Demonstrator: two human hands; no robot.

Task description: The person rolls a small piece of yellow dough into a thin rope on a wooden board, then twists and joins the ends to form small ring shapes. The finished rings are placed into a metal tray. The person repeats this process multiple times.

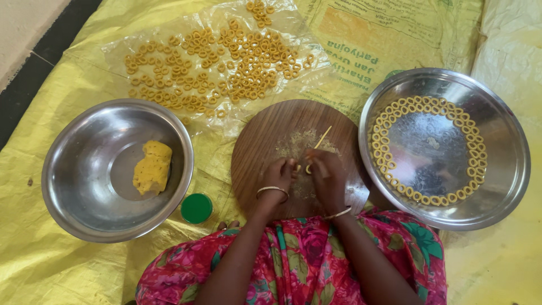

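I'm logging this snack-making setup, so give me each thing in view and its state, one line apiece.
left hand: on the board, pinching a dough strip
right hand: on the board, at the same dough strip
dough strip: thin, one end curled into a ring
wooden board: flat, dusted with crumbs
steel bowl: holds one dough lump
steel plate: rings line its rim
plastic sheet: spread flat, covered with rings
green lid: lying flat
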